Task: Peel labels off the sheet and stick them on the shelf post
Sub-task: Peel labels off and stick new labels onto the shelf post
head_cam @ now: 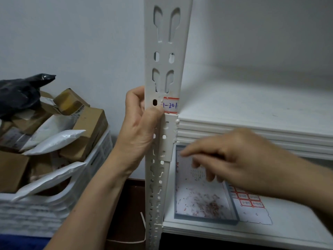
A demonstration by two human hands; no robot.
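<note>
A white perforated shelf post stands upright in the middle. A red-edged white label with blue writing is stuck on it just above the upper shelf's edge. My left hand is curled round the post's left edge, its thumb pressing at the label's left end. My right hand hovers blurred over the lower shelf with fingers loosely spread and nothing in it. Under it lies the label sheet with red-bordered labels, partly hidden by the hand.
A grey-framed tray or board speckled with red bits lies on the lower shelf beside the sheet. The upper shelf juts out at right. A white crate full of parcels and bags stands at left.
</note>
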